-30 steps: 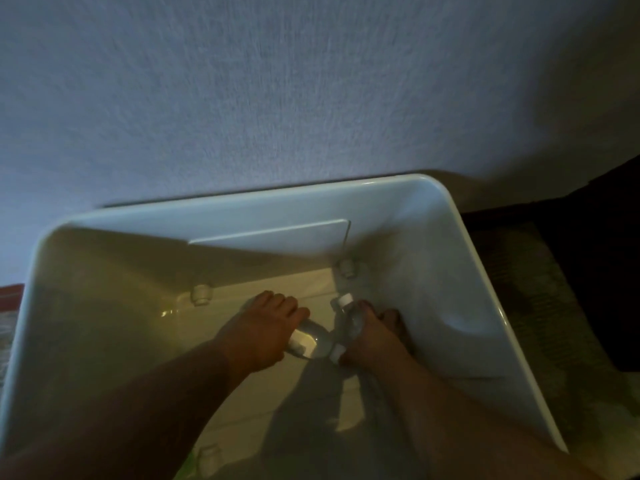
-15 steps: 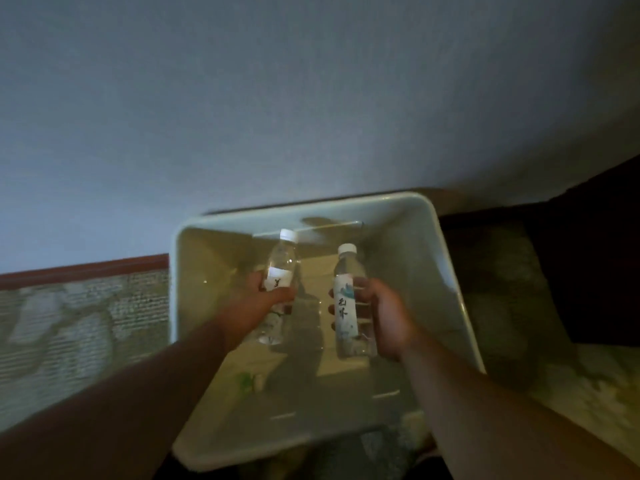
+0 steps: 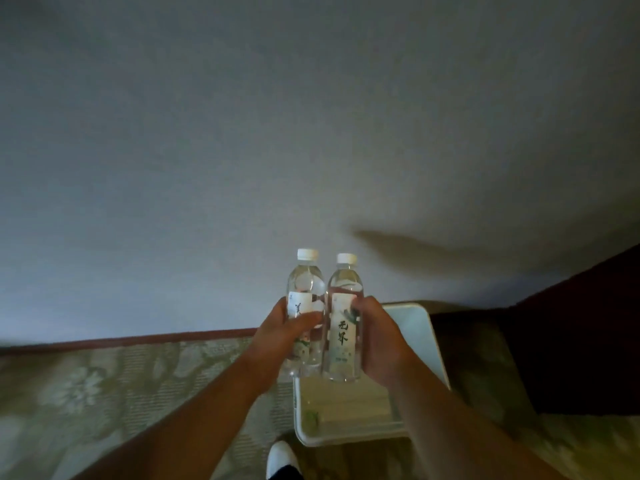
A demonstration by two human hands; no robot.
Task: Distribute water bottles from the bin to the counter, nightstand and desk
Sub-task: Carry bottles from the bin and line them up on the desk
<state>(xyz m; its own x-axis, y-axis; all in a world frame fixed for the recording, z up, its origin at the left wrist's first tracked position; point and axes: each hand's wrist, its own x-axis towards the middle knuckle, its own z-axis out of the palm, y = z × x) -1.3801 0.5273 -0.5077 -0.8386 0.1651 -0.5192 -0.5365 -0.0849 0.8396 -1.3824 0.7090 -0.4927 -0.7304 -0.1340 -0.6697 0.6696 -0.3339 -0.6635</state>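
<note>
Two clear water bottles with white caps and pale labels stand upright side by side in front of me, high above the bin. My left hand [image 3: 282, 336] grips the left bottle [image 3: 304, 289] around its label. My right hand [image 3: 379, 337] grips the right bottle [image 3: 343, 327] around its label and lower body. The white plastic bin [image 3: 420, 327] sits on the carpet below and behind my hands. Its inside is partly hidden by my arms, and no other bottle shows in it.
A plain pale wall [image 3: 242, 150] fills the upper view, with a dark red baseboard [image 3: 121, 339] at its foot. Patterned green carpet [image 3: 86, 393] covers the floor. Dark furniture [image 3: 571, 341] stands at the right. My white shoe [image 3: 280, 455] is near the bin's front edge.
Both hands have lifted a bottle each out of the bin and brought them close together. The view has risen, so the bin now looks smaller and lower.
</note>
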